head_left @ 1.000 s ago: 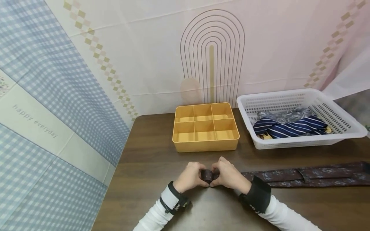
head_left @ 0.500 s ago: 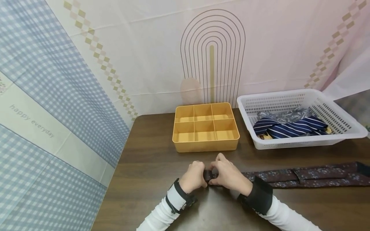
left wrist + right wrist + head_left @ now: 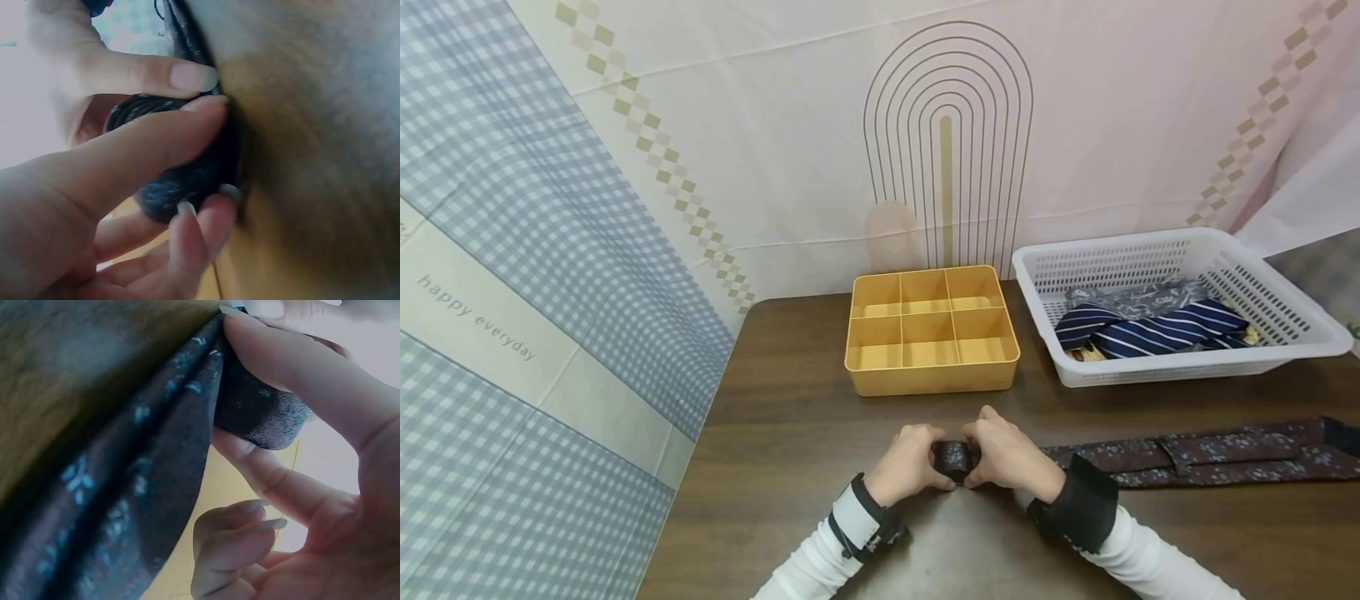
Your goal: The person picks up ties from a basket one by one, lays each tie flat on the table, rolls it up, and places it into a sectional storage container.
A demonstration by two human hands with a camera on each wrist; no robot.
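A dark maroon tie with small pale flowers lies across the brown table, its left end wound into a tight roll. My left hand pinches the roll from the left, thumb and fingertips around it. My right hand grips it from the right, thumb on top of the roll, with the flat length of the tie running away beneath it. Both wrists wear dark bands over white sleeves.
A yellow box with several compartments stands behind the hands. To its right a white slotted basket holds a navy striped tie and a grey patterned one. Patterned cloth backdrops close off the left and back.
The roll has been turned further along the tie and shifted slightly right; both hands moved with it, and the roll now shows between the thumbs.
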